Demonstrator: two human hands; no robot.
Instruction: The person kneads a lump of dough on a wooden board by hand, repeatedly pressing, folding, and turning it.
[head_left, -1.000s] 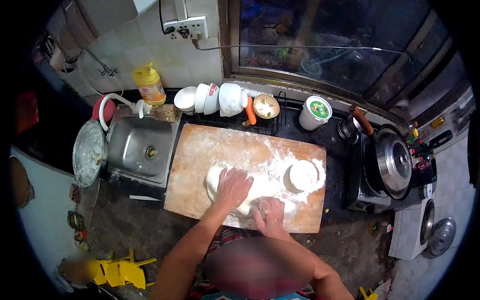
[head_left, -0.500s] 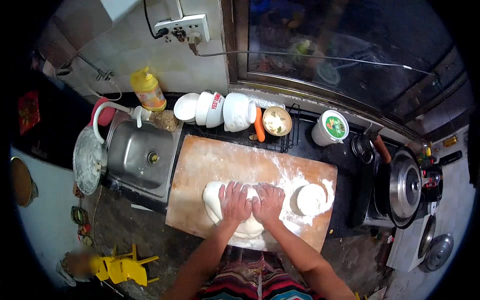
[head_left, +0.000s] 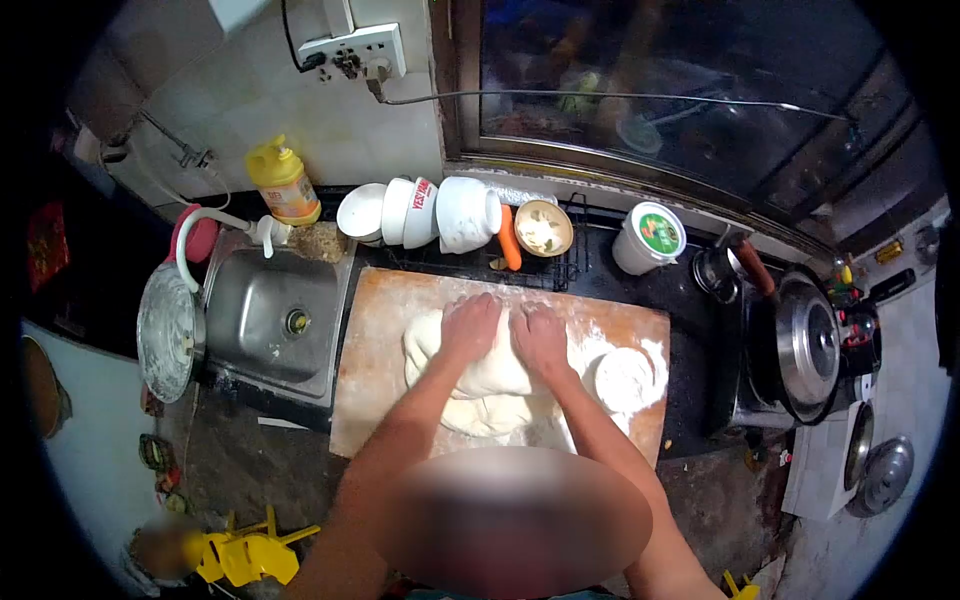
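Note:
A large pale mass of dough [head_left: 495, 375] lies folded on a floured wooden board [head_left: 385, 300]. My left hand [head_left: 472, 325] is on its far side, left of the middle, with the fingers bent over the far edge. Beside it, a small gap away, my right hand [head_left: 540, 338] curls over the same edge. Both hands grip the dough, and my fingertips are partly hidden. A white bowl of flour [head_left: 622, 380] stands on the board to the right, with loose flour spread around it.
Left of the board is a steel sink [head_left: 270, 310] with a floury metal basin [head_left: 170, 330] beyond it. White bowls [head_left: 410, 212], a carrot [head_left: 510, 238] and a lidded tub [head_left: 648, 238] line the back. A lidded pan [head_left: 806, 345] sits right; a blurred oval covers the lower middle.
Both hands have moved away from me to the far edge of the dough and a little apart. The dough now shows a fold toward me. The view has shifted slightly.

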